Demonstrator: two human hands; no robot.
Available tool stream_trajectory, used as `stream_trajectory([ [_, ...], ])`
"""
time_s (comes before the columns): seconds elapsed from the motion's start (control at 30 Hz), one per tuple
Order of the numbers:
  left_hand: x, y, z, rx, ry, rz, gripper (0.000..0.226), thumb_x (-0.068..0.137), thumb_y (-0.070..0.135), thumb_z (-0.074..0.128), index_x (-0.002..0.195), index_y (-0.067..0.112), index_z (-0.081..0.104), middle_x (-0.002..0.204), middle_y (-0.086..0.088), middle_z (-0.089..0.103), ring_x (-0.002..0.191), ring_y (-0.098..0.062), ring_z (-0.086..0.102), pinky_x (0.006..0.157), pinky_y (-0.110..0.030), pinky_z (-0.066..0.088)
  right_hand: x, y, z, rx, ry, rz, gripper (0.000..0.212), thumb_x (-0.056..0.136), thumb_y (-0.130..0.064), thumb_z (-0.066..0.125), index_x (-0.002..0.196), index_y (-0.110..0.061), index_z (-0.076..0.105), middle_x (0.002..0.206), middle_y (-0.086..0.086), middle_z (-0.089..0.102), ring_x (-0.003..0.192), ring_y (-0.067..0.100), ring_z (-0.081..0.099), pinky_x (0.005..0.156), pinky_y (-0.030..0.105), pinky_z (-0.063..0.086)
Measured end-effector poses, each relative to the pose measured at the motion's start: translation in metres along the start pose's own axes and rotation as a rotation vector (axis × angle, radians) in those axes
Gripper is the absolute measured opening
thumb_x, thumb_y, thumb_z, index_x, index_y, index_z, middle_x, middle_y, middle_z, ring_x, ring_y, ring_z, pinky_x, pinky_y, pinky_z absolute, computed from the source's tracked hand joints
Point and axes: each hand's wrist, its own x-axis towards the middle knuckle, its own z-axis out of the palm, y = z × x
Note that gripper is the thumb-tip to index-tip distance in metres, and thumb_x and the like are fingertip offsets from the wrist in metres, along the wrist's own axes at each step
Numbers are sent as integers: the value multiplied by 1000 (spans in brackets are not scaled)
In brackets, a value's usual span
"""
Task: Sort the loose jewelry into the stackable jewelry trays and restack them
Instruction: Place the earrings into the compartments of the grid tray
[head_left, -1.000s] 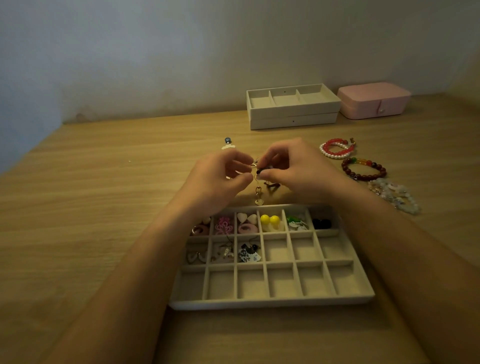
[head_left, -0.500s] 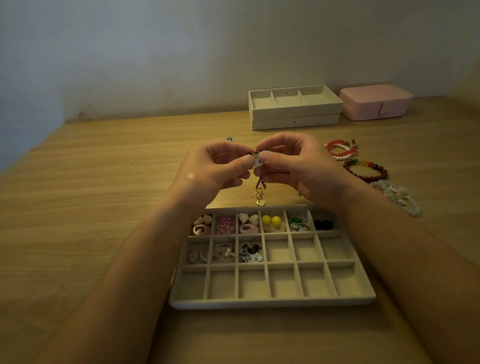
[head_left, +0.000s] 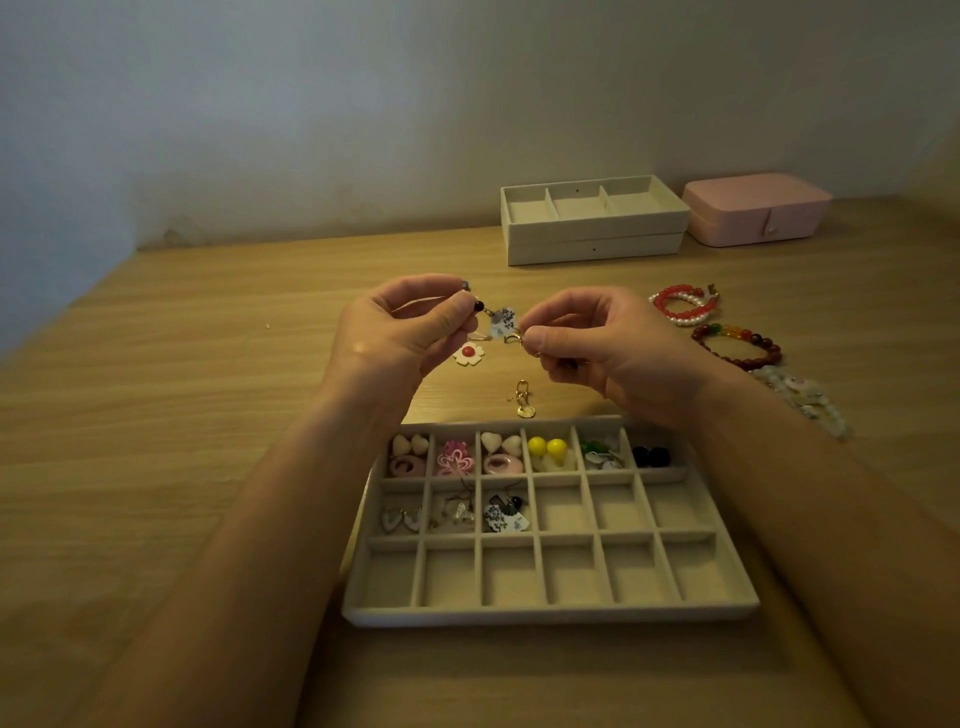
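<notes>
1. Filled so far: top row and three middle-row cells of the grid tray, lower centre
2. Mid-frame above it, fan earring, pinched at one end by left hand, at the other by right hand, other fingers curled
3. Left to sort: flower earring and gold charm below the hands, bracelets at right
4. Restacking onto stacked trays, upper right, not yet begun

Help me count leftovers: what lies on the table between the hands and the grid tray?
Head view: a gold coin-charm clasp lies there, plus a white red-centred flower piece below the left hand pinching a floral earring.
</notes>
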Motion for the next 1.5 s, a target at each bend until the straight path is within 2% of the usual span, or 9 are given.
stream_trajectory([
  [0.23, -3, 5, 2, 22, -10, 12, 18, 83, 4, 72, 101, 7, 68, 94, -11, 73, 85, -24, 74, 70, -26, 61, -8, -2, 6, -181, -46, 0, 15, 90, -2, 69, 99, -13, 75, 100, 5, 74, 91, 17, 71, 81, 30, 61],
  [0.43, -10, 16, 6, 203, -40, 20, 17, 93, 6, 66, 109, 9, 66, 109, -16, 70, 95, -29, 74, 79, -36, 61, -20, -20, 9, -369, -70, -18, 15, 91, -5, 70, 101, -15, 76, 97, 3, 76, 92, 15, 72, 78, 26, 61],
  [0.7, -47, 23, 6, 393, -95, -14, 14, 92, 5, 68, 105, 9, 67, 98, -10, 68, 76, -18, 71, 73, -38, 63, -51, -34, 25, -512, -208, 37, 13, 91, -10, 73, 99, -17, 80, 91, -3, 75, 84, 9, 71, 70, 18, 56],
  [0.8, -59, 14, 1, 424, -129, -59, 13, 91, 3, 68, 103, 9, 67, 98, -13, 67, 77, -22, 69, 74, -41, 63, -62, -34, 34, -601, -267, 61, 15, 90, -10, 73, 98, -21, 81, 95, 1, 75, 87, 12, 70, 72, 19, 57],
  [0.93, -71, 4, -3, 512, -161, -84, 13, 90, 4, 70, 100, 11, 67, 87, -9, 68, 72, -17, 69, 71, -32, 61, -69, -32, 45, -768, -291, 84, 19, 91, -15, 73, 96, -32, 81, 95, -13, 74, 89, 2, 67, 76, 18, 52],
  [1.07, -76, -1, -3, 552, -157, -87, 12, 90, 3, 71, 98, 11, 67, 87, -12, 69, 76, -21, 67, 78, -41, 60, -71, -32, 54, -890, -275, 81, 20, 91, -16, 73, 96, -36, 78, 99, -13, 72, 92, 4, 66, 79, 18, 53],
  [1.2, -78, 1, -4, 563, -144, -79, 11, 90, 2, 70, 99, 10, 67, 82, -8, 67, 66, -12, 66, 67, -30, 60, -70, -31, 55, -906, -254, 78, 19, 91, -14, 73, 99, -30, 78, 97, -11, 74, 89, 3, 68, 78, 18, 56],
  [1.4, -78, 3, -4, 557, -156, -86, 11, 91, 3, 70, 97, 11, 67, 83, -9, 66, 71, -17, 67, 72, -35, 60, -70, -27, 47, -761, -239, 121, 15, 93, -4, 69, 102, -12, 77, 88, 2, 79, 82, 11, 76, 76, 25, 62],
  [1.5, -77, 6, -3, 563, -164, -80, 10, 91, 4, 70, 96, 12, 67, 86, -11, 66, 75, -20, 67, 75, -36, 60, -72, -26, 46, -759, -243, 99, 15, 89, -5, 74, 101, -14, 77, 87, -1, 79, 82, 9, 75, 76, 24, 61],
])
